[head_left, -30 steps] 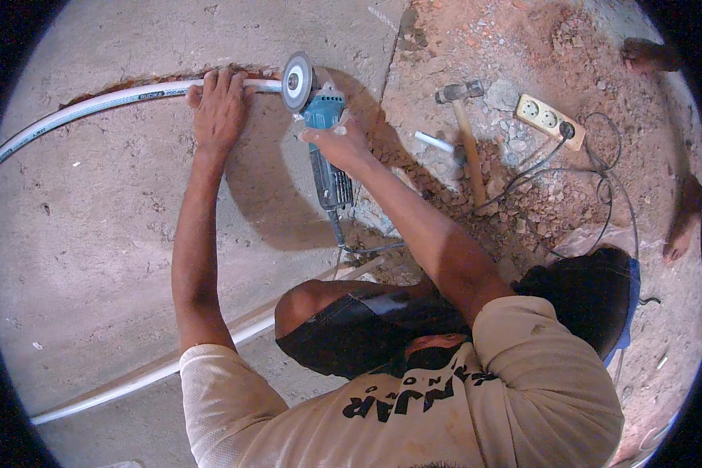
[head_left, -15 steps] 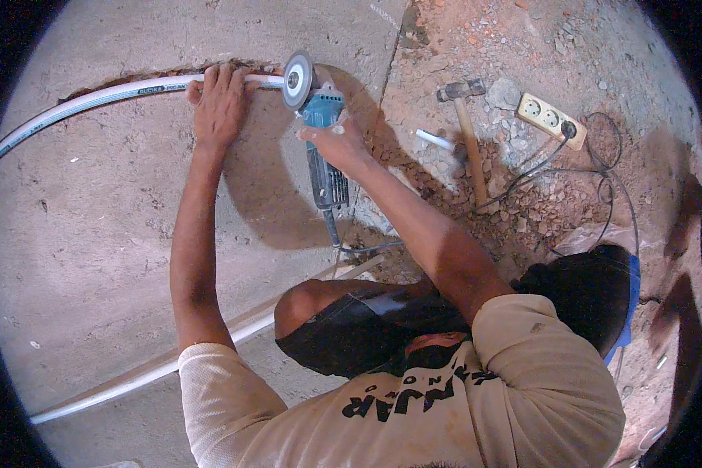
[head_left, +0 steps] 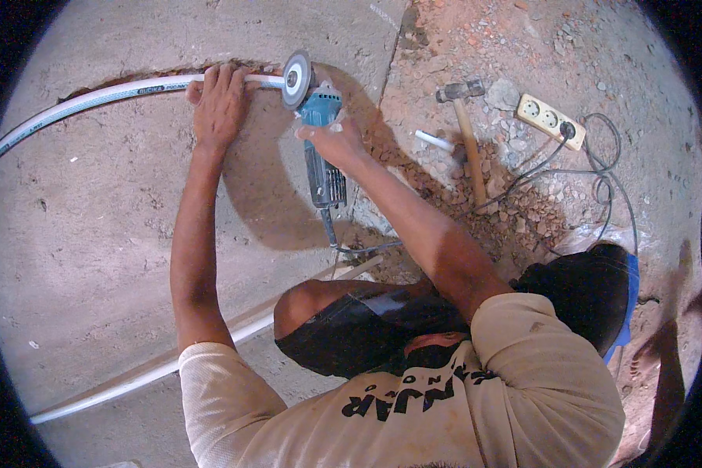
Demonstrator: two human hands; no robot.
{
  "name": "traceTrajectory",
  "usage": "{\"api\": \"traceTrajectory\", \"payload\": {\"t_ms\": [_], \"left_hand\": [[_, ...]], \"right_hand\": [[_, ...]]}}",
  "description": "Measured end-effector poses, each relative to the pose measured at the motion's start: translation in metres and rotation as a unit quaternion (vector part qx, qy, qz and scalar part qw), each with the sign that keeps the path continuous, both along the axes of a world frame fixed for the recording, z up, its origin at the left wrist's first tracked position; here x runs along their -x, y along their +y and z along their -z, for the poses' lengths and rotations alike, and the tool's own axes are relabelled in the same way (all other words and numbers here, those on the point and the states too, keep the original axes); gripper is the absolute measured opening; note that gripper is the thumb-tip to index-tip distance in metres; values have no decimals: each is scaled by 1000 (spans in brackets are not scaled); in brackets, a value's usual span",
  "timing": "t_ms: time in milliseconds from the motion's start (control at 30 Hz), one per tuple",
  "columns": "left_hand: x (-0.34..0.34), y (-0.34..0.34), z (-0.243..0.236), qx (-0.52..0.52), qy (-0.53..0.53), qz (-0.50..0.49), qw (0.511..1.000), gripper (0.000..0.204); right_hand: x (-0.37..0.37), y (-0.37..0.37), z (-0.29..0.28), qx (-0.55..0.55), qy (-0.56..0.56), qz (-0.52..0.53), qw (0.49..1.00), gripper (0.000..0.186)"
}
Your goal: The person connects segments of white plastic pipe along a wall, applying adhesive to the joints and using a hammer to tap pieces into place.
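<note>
A long white pipe (head_left: 117, 95) with blue markings lies along a rough groove in the concrete surface. My left hand (head_left: 221, 97) is wrapped over it near its right end, fingers bent round its far side. In my right hand (head_left: 337, 143) is a teal and black angle grinder (head_left: 321, 109), gripped round its body. The grinder's cutting disc (head_left: 297, 79) is at the pipe's right end, a short way right of my left hand. Whether disc and pipe touch I cannot tell. Some of my right fingers are hidden behind the grinder.
A hammer (head_left: 468, 140), a short white pipe piece (head_left: 434, 140) and broken rubble (head_left: 515, 210) lie to the right. Beyond them is a cream power strip (head_left: 551, 121) with a plugged-in dark cable (head_left: 550, 171). Another white pipe (head_left: 156, 374) runs across the lower left.
Shadows at the far right edge have shifted. My hands, the grinder and the pipe show almost no movement.
</note>
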State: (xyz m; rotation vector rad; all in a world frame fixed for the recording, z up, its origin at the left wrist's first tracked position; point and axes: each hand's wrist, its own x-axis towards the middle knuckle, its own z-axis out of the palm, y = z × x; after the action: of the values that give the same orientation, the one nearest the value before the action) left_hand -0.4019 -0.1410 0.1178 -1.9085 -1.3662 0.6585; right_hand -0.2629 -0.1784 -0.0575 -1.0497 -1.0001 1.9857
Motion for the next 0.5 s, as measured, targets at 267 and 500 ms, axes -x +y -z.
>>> {"api": "traceTrajectory", "payload": {"t_ms": [267, 500], "left_hand": [[7, -6, 2, -14, -5, 0, 1000, 35], [12, -3, 7, -31, 2, -5, 1000, 34]], "right_hand": [[-43, -1, -34, 71, 117, -105, 985, 91], [-20, 8, -7, 7, 53, -78, 996, 97]]}}
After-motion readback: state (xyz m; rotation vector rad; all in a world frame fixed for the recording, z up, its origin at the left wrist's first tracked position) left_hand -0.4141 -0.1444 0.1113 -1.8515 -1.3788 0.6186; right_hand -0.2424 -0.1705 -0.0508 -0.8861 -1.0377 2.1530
